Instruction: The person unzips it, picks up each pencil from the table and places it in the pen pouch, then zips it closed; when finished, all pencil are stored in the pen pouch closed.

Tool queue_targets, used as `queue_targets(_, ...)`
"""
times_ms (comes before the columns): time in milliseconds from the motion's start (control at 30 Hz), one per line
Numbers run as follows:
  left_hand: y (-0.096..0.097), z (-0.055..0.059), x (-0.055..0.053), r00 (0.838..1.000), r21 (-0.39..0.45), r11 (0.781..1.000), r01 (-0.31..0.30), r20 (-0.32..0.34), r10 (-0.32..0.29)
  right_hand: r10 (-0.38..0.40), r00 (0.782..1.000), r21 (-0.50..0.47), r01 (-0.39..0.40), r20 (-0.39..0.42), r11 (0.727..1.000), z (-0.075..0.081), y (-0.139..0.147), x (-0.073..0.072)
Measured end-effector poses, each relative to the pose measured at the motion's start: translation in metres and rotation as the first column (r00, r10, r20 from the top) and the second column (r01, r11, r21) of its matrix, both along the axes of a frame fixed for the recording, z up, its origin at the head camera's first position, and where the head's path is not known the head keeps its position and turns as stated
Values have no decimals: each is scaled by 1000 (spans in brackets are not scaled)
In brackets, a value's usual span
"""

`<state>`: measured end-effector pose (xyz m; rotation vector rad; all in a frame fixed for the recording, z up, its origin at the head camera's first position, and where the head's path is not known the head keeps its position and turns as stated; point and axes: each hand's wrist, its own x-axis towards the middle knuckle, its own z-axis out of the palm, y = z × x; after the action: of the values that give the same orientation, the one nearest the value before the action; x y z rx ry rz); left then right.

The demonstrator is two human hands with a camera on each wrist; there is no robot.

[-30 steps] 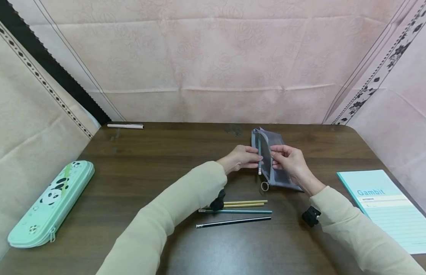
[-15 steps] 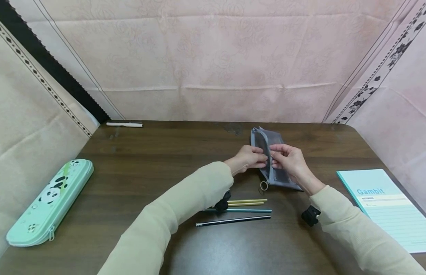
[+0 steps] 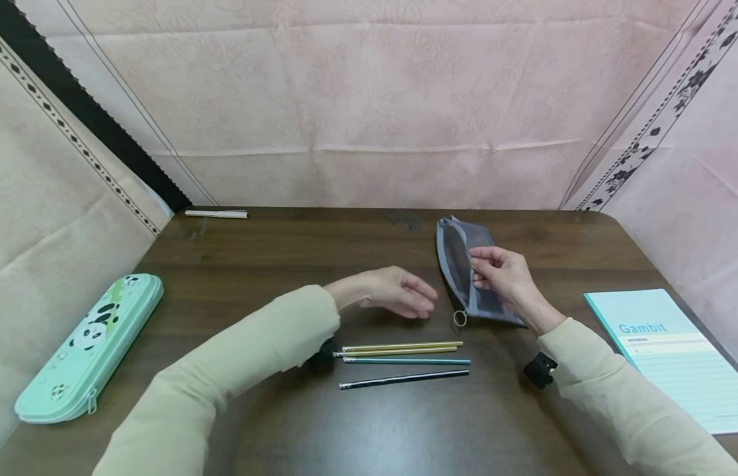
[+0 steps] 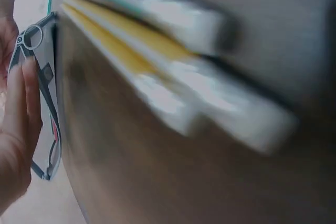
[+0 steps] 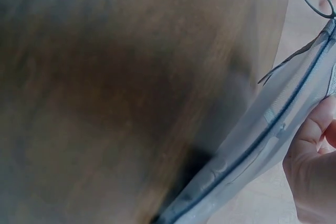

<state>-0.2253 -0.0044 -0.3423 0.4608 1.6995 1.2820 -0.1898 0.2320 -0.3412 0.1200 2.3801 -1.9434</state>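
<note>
My right hand (image 3: 507,281) pinches the near edge of a grey-blue zip pouch (image 3: 479,301), whose mouth gapes toward the left. A ring hangs from its zipper pull (image 3: 459,318). Left of the pouch, apart from it, my left hand (image 3: 399,292) hovers over the table with relaxed fingers, holding nothing. Below that hand lie two gold pencils (image 3: 405,349), a teal pencil (image 3: 407,361) and a black pencil (image 3: 405,379), roughly parallel. In the left wrist view the ends of the gold pencils (image 4: 210,87) loom close and blurred. The right wrist view shows the pouch's zipper (image 5: 273,124) spread along its edge.
A mint pencil case (image 3: 89,350) with panda pictures lies at the left. At the right is a "Gambit" notepad (image 3: 672,357). A thin white stick-like item (image 3: 217,214) rests by the far left table edge. Cloth (image 3: 369,119) hangs behind the table.
My left hand brought a teal pencil into the pouch's mouth, where it went out of sight, then drew back left, empty. My right hand has stayed on the pouch.
</note>
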Motion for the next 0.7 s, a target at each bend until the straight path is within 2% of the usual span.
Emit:
queue_targets(67,-11,0,5,999,-19,998,52,-6,-52,3,1000,1,-3,1,1000,0,0,0)
queue_targets(133,-21,-3,9,997,-32,997,76,-11,-77,7,1000,7,-7,1,1000,0,0,0)
queue_targets(367,-42,-13,22,996,-70,995,70,-49,-73,10,1000,24,-10,-3,1000,0,1,1)
queue_targets(533,-46,-20,26,990,-58,995,78,-113,-84,8,1000,21,-8,1,1000,-1,1,1)
queue_targets(700,-47,-22,28,977,-55,994,90,-187,-99,9,1000,9,-9,3,1000,-2,0,0)
